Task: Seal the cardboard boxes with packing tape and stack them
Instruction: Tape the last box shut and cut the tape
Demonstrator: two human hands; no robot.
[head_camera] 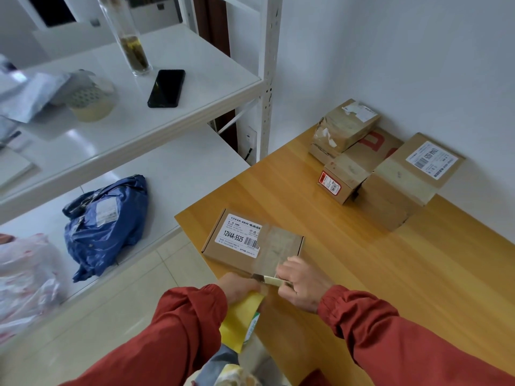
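Right hand [303, 284] with knife [271, 280] beside taped box [237, 238]

Honey-coloured wooden table [362, 274]: flat brown cardboard box with white label [245, 238]; well beyond that box, red-printed brown carton [354, 165] touching taller white-labelled brown carton [404, 188].

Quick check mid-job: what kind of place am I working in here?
Probably a small parcel-packing or stockroom corner: a white metal shelf rack holds a blue mailer bag, and labelled cardboard boxes are stacked on the wooden table.
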